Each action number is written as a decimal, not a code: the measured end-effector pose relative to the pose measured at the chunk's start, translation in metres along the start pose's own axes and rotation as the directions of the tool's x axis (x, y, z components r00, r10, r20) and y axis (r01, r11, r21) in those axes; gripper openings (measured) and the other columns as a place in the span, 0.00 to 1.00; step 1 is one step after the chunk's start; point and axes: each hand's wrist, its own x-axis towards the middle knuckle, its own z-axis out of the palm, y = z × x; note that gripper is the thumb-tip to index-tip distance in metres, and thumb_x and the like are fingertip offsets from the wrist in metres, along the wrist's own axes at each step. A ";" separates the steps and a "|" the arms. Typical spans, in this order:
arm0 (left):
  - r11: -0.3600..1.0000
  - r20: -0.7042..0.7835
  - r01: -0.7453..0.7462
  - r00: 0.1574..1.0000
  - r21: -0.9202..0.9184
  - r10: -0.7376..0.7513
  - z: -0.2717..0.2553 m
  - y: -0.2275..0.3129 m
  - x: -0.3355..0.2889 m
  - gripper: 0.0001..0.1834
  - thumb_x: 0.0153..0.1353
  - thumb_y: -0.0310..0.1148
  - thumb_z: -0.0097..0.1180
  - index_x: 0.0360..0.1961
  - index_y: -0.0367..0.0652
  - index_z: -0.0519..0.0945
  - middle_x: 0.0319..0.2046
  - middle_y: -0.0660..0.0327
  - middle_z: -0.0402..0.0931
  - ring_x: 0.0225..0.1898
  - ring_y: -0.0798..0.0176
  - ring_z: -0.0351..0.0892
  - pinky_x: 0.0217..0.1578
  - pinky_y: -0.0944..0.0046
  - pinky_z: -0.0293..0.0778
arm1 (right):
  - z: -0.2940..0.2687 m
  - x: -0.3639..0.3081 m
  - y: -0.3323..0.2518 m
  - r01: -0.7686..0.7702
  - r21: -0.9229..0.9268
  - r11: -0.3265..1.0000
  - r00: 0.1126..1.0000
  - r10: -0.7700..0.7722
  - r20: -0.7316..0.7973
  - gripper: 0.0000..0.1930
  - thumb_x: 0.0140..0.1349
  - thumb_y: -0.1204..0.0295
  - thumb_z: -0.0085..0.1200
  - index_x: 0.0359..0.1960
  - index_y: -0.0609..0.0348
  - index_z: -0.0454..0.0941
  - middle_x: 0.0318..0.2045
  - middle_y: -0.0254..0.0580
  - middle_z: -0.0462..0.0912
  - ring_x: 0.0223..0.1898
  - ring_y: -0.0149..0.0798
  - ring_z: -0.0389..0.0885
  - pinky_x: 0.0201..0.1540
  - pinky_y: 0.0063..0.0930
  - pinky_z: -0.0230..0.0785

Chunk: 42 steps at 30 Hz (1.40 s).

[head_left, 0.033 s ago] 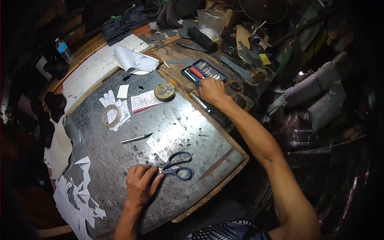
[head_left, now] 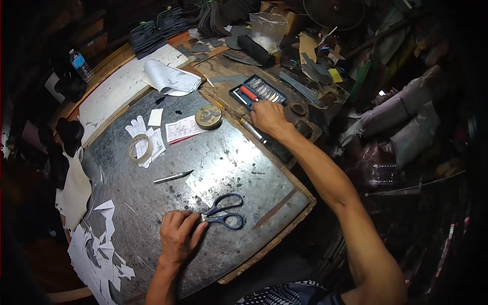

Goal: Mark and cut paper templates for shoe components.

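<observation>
My left hand (head_left: 178, 235) lies on the metal-topped table (head_left: 152, 198), its fingers curled over the blades of blue-handled scissors (head_left: 217, 219). The handle loops point right, and the blades are hidden beneath the hand. Beyond them lies a slim silver craft knife (head_left: 171, 177). My right arm stretches far right, where my right hand (head_left: 269, 117) is bent at the near edge of a dark tool case (head_left: 272, 86). In that case sit a red handle (head_left: 248, 92) and several small blades. The right fingertips are hidden, so what they grip cannot be made out.
A roll of tape (head_left: 148, 150) rests on white paper cutouts (head_left: 140, 124). Close by are a printed pad (head_left: 183, 130) and a round tin (head_left: 208, 116). Paper scraps (head_left: 96, 259) cover the left edge. Dark material offcuts (head_left: 305, 89) litter the far right bench.
</observation>
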 end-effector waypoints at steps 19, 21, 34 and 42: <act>0.999 0.037 0.042 0.998 0.031 -0.043 -0.001 -0.001 0.000 0.15 0.45 0.34 0.71 0.34 0.43 0.81 0.31 0.59 0.75 0.35 0.54 0.74 0.37 0.56 0.69 | -0.017 0.038 0.054 -0.120 0.127 0.985 0.982 0.136 -0.128 0.13 0.59 0.63 0.52 0.35 0.57 0.84 0.34 0.56 0.84 0.39 0.58 0.83 0.45 0.50 0.73; 0.998 0.044 0.051 0.998 0.040 -0.053 -0.001 -0.003 -0.001 0.15 0.45 0.34 0.71 0.34 0.43 0.81 0.31 0.59 0.75 0.35 0.54 0.74 0.38 0.56 0.69 | -0.014 0.050 0.061 -0.147 0.141 0.979 0.980 0.164 -0.112 0.13 0.59 0.63 0.52 0.36 0.56 0.85 0.35 0.56 0.84 0.39 0.58 0.83 0.45 0.50 0.73; 0.996 0.097 0.072 0.992 0.051 -0.077 -0.002 -0.004 0.004 0.16 0.43 0.34 0.71 0.34 0.41 0.82 0.29 0.58 0.73 0.34 0.53 0.73 0.36 0.55 0.70 | 0.032 0.192 0.149 -0.441 0.356 0.824 0.855 0.506 -0.111 0.32 0.53 0.56 0.62 0.59 0.57 0.73 0.55 0.56 0.77 0.59 0.53 0.74 0.61 0.40 0.64; 0.997 0.112 0.072 0.991 0.022 -0.074 -0.005 -0.005 0.010 0.16 0.48 0.31 0.70 0.40 0.43 0.82 0.34 0.58 0.76 0.35 0.53 0.75 0.35 0.56 0.71 | 0.055 0.233 0.157 -0.529 0.419 0.738 0.790 0.608 -0.073 0.25 0.53 0.55 0.64 0.51 0.49 0.76 0.53 0.51 0.79 0.56 0.52 0.76 0.58 0.40 0.66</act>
